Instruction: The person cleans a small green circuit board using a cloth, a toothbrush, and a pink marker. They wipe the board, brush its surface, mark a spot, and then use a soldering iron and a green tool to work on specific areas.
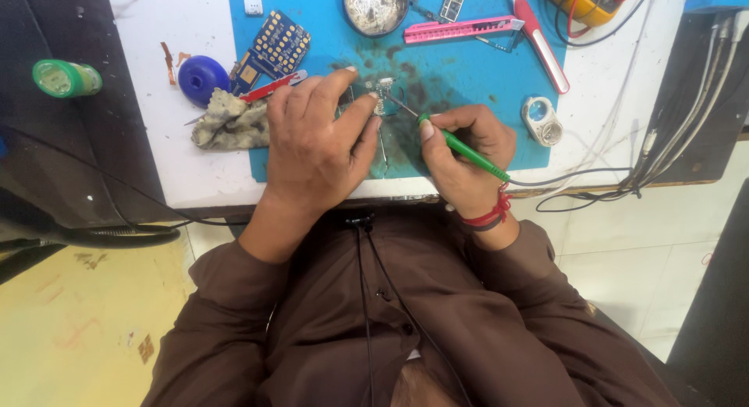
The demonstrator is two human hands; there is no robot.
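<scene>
From the head camera we see our left hand (312,146) pinching a small circuit board (373,95) flat on the blue mat (468,79). Our right hand (466,153) closes around a green soldering iron (468,151), its long axis slanting up-left, tip touching the board.

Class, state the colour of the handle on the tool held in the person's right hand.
Green: the tool's handle in the right hand, seen best in the head view.

Beyond my grip stretches a white table (195,165), pale tiled floor (647,251) to its right, yellowish floor (70,329) left.
</scene>
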